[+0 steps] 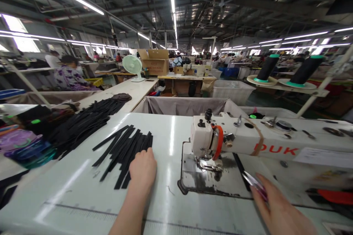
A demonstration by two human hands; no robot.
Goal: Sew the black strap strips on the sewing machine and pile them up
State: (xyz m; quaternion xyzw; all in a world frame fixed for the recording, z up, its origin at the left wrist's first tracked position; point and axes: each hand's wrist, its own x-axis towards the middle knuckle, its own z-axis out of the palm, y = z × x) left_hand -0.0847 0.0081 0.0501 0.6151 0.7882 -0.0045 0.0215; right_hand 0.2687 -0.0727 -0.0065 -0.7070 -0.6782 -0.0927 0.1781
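We note left hand open, resting on black strips on desk, left of sewing machine. Right hand closed on snips. We judge strip preparation in hand; next move calls for feeding one strip to presser foot.

2 hands, 1 sewing mach., 1 pr. snips

my white sewing table carries a loose fan of black strips just left of the sewing machine. on the bench beside it lies a longer heap of black strips, with shiny purple and teal bags nearer me.
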